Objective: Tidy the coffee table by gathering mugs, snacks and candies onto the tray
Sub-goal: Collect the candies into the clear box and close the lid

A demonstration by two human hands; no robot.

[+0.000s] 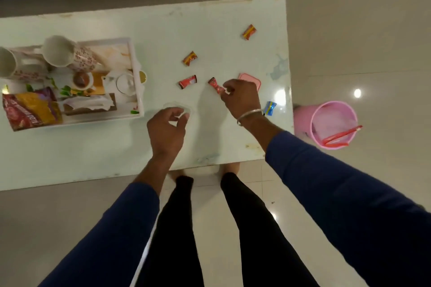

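Now | right hand (241, 98) pinches red candy (215, 85); left hand (166, 129) grips clear container (177, 107)

Pink bucket (326, 121) on floor, red-handled tool (341, 135) inside

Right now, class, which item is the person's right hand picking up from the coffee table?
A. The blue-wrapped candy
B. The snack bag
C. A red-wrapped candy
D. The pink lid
C: the right hand pinches one end of a red-wrapped candy between its fingers, while the blue-wrapped candy lies untouched beside the wrist and the snack bag sits on the tray.
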